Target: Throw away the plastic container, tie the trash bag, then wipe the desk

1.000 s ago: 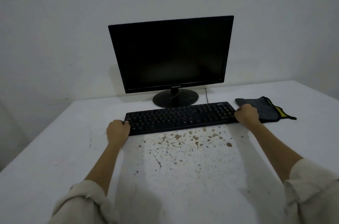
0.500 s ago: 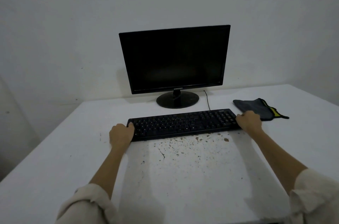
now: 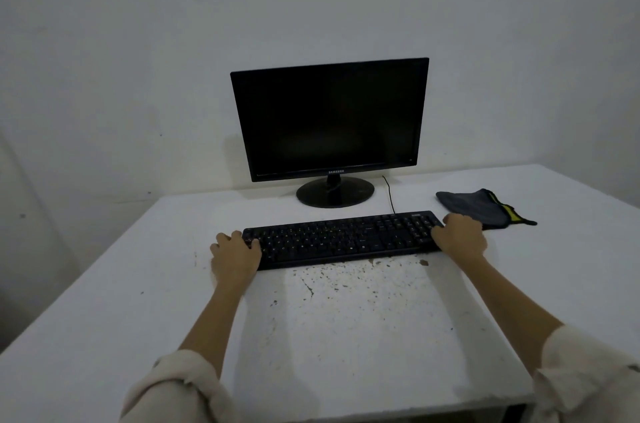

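Drawn slightly nearer across the stained desk point(image 3: 104, 336), the keyboard point(image 3: 343, 239) is gripped at its ends by left hand point(image 3: 235, 254) and right hand point(image 3: 459, 235), with the wiping cloth point(image 3: 474, 204) just beyond the right hand, far from the left

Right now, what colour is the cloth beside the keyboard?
The cloth is dark grey with yellow-green trim; head view.
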